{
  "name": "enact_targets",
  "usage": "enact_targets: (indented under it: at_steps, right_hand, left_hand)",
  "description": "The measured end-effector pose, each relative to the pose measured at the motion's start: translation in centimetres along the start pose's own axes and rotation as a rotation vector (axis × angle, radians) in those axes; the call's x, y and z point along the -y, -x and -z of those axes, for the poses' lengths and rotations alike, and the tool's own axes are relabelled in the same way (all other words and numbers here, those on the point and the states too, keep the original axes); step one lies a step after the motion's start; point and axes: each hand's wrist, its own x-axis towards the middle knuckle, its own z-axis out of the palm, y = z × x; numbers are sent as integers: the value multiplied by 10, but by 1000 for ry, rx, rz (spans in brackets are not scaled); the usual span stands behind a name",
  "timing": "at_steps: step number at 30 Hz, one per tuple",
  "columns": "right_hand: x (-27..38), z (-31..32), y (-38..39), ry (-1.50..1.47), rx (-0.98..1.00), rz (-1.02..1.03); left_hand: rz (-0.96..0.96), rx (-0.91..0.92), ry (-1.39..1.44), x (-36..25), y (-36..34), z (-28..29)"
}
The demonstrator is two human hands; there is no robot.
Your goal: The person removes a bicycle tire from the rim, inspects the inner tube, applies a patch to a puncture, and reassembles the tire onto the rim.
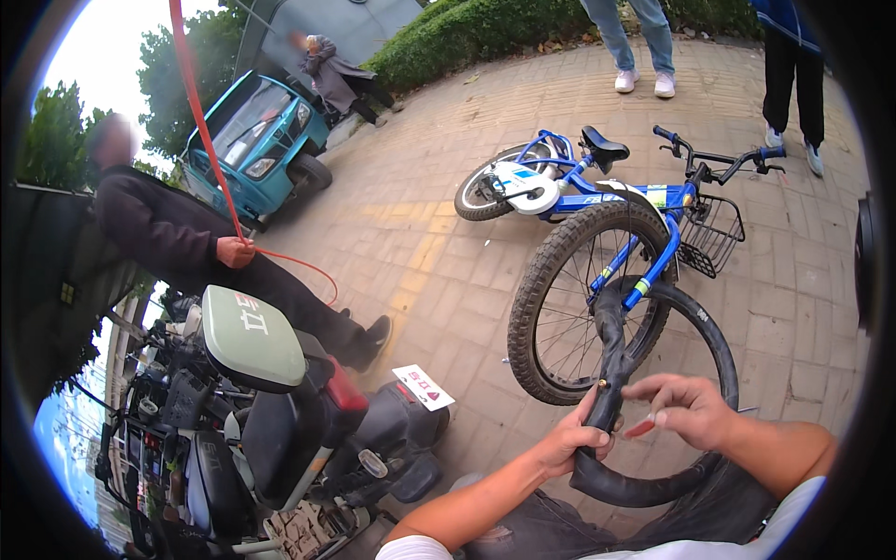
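A black rubber inner tube (695, 327) loops from the front wheel (583, 299) of a blue bicycle (597, 182) lying on its side down to my lap. My left hand (574, 439) grips the tube just below its brass valve (604, 383). My right hand (681, 406) hovers beside the valve, pinching a small red piece (640, 428) between fingertips. The bicycle has a black saddle (604, 145), a wire basket (709, 233) and black handlebars (719, 163).
A parked scooter (280, 420) with a grey-green box stands at lower left. A seated person (187, 243) holds a red hose (201, 121). A teal three-wheeled vehicle (261, 140) is behind. Two people's legs (639, 42) stand on the brick paving (420, 233).
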Motion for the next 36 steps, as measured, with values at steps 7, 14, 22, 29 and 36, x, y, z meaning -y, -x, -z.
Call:
enact_targets:
  at_steps: [7,14,22,29,36]
  right_hand:
    - [1,-30,13,25,245,-143]
    - [-3,-18,5,-78,27,-194]
    - [17,30,-22,-74,-430,97]
    - [-5,21,-12,24,-110,-13]
    - [-18,6,-12,102,51,36]
  left_hand:
    - [-29,-63,12,3,-1,-1]
    - [-44,-48,20,6,13,11]
    - [1,-46,12,-7,5,1]
    - [-74,-230,-74,9,7,-2]
    - [-85,-295,-116,6,8,-5]
